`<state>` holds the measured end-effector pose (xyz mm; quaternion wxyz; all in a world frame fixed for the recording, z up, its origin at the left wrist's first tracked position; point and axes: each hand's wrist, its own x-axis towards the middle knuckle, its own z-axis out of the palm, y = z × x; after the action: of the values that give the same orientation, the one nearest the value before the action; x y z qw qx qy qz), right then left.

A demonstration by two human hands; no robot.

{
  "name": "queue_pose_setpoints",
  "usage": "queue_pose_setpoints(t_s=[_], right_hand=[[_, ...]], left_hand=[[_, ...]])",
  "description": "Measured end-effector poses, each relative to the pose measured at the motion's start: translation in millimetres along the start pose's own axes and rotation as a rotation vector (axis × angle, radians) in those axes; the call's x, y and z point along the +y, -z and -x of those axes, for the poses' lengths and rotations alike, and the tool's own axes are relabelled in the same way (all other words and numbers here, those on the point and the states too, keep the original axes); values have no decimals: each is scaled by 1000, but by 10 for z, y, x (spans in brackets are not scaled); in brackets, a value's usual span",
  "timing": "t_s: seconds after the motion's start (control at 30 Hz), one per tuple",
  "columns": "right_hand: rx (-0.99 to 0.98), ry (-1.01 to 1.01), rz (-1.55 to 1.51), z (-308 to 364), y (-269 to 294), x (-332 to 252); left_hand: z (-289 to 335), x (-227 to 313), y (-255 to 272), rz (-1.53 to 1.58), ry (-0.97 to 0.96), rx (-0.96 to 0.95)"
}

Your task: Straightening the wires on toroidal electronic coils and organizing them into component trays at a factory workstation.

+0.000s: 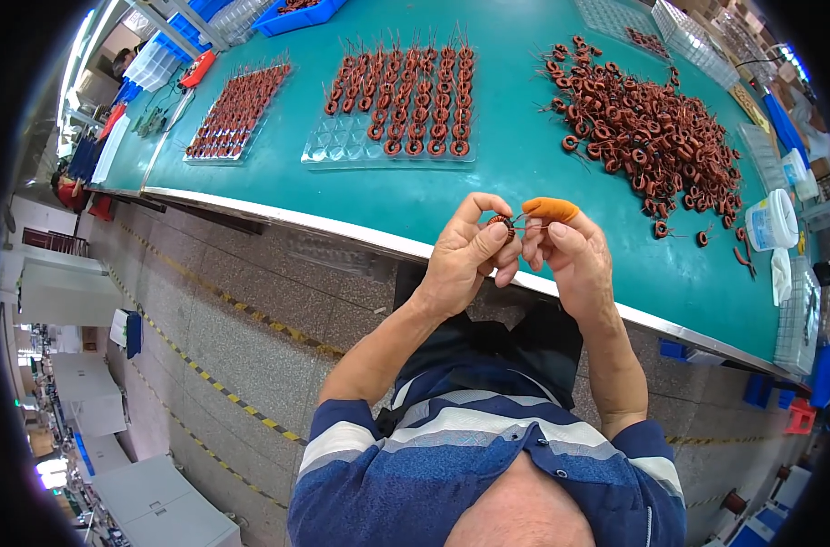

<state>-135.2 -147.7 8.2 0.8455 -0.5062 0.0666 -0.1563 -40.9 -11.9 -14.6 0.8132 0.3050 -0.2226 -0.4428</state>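
Observation:
Just off the table's near edge, my left hand (458, 253) pinches a small ring-shaped coil (500, 221) wound with copper wire. My right hand (581, 263) is closed beside it, thumb and index finger together on the coil's thin wire leads (530, 228). An orange finger cover (551, 209) sits on the right index finger. Ahead of my hands, a clear plastic tray (319, 150) carries rows of similar coils, with several bare pockets at its front left. To the right, a big loose pile of coils (647, 128) spreads over the green table (510, 164).
A second filled tray (216, 157) lies farther left. A blue bin (296, 18) with coils is at the back. On the right stand a white tub (772, 221) and a wire basket (798, 319). The table's white edge (360, 235) runs in front of my body.

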Motion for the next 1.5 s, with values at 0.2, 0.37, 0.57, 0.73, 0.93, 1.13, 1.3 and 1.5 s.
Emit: queue_pose_setpoints(t_s=[0.2,0.37,0.57,0.73,0.93,1.13,1.3,1.5], right_hand=[[77,-2,168,1,45,-5],[169,27,275,34,-8,33],[264,332,523,103,-72,147],[261,309,367,76,-68,120],[234,196,264,8,-19,150],[264,169,296,68,156,168],[342,339,609,114,58,171],[269,381,731,13,-92,200]], left_hand=[[0,-18,13,40,47,-8],[7,-72,-35,-76,21,-10],[37,-99,-111,-267,-138,36],[-13,-41,-166,-364,-151,25],[15,-92,-57,-155,-43,43],[39,-48,28,-205,-54,49],[43,-63,76,-316,-113,41],[102,-51,112,-561,-138,92]])
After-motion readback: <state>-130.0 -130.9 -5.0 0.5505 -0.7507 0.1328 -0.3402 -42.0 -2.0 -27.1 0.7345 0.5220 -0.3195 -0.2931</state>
